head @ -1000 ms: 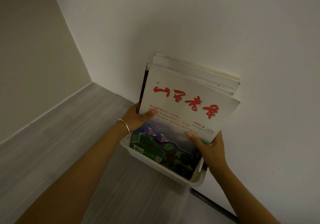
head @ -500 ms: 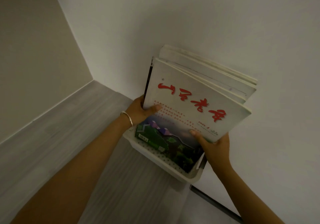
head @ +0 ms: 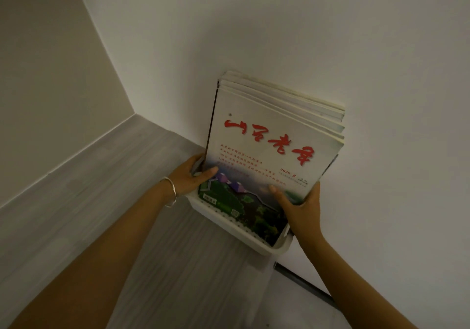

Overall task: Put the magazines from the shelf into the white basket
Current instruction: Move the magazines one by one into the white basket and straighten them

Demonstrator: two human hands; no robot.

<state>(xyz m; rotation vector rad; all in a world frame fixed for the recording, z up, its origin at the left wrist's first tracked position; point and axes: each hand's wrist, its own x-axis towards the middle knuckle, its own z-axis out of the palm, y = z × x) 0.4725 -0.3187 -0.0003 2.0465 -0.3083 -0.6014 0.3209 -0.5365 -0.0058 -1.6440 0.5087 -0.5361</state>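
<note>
Holding the magazines point(head: 274, 138) between both grips, we had the stack standing with its lower end inside the white basket point(head: 241, 232), which sat on the floor point(head: 101, 201) against the wall point(head: 279, 23). Our left grip point(head: 189, 176) clasped the stack's left edge, thumb across the cover; our right grip point(head: 300, 206) grasped the lower right corner. Compared with half a second earlier, the stack leaned less to the right and its back copies fanned out less.
</note>
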